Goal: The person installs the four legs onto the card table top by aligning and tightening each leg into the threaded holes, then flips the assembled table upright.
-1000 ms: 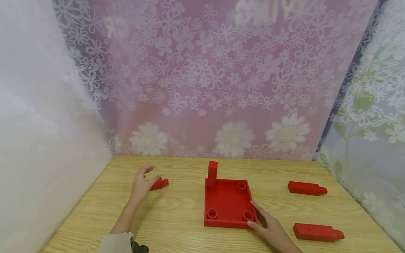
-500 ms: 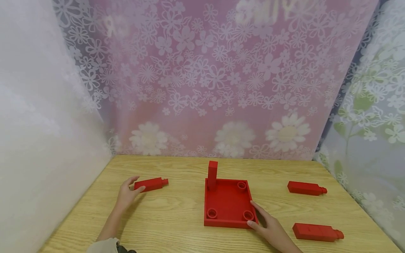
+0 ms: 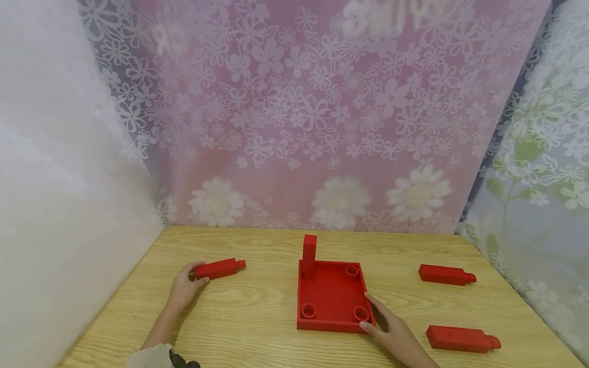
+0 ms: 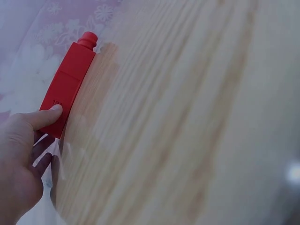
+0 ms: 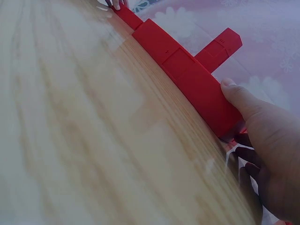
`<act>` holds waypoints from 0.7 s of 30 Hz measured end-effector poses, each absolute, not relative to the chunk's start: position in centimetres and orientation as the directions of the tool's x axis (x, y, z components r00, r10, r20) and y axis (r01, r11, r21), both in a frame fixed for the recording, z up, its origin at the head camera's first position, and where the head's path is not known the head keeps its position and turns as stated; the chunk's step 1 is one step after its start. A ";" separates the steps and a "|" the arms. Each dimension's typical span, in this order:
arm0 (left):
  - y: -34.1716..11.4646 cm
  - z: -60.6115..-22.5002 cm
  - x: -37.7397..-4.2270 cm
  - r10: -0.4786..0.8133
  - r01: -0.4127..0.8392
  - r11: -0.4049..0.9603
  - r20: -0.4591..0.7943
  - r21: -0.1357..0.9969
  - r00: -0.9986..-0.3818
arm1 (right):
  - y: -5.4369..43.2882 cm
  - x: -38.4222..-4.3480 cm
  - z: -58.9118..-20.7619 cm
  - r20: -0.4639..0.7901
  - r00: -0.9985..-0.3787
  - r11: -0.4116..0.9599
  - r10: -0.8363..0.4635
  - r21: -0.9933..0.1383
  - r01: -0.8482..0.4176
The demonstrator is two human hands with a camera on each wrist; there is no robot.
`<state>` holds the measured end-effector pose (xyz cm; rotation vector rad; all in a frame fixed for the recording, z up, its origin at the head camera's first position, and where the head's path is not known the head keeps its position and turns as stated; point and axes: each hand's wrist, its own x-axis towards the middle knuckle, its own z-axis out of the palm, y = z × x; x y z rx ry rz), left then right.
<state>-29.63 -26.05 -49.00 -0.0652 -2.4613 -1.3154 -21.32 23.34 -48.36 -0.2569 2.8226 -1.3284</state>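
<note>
We see a broad stretch of table (image 3: pixel 262 306) between the square red block (image 3: pixel 218 269) and the red tray (image 3: pixel 332 296), both inside the table's edges. Our left hand (image 3: pixel 183 290) pinches the block's blunt end, its narrow knob facing the tray; our right hand (image 3: pixel 393 332) grips the tray's near right corner

pink floral backdrop (image 3: pixel 276 128) | white sheet (image 3: pixel 69 153), left | wood-grain tabletop (image 3: pixel 257 306)
</note>
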 end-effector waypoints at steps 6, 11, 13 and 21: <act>-26.1 -49.1 -29.8 -0.164 0.196 0.511 0.319 0.837 -0.933 | 23.3 -21.4 -48.3 0.060 -0.986 0.621 -0.154 -0.770 -0.144; -26.0 -48.7 -29.9 -0.174 0.154 0.406 0.241 0.901 -0.955 | 23.2 -21.3 -48.3 0.062 -0.986 0.617 -0.153 -0.773 -0.144; -25.8 -48.2 -29.7 -0.173 0.137 0.386 0.217 0.912 -0.961 | 23.2 -21.3 -48.4 0.061 -0.986 0.613 -0.153 -0.777 -0.143; -25.1 -47.4 -29.2 -0.176 0.133 0.404 0.219 0.905 -0.960 | 23.2 -21.2 -48.2 0.060 -0.987 0.613 -0.152 -0.777 -0.142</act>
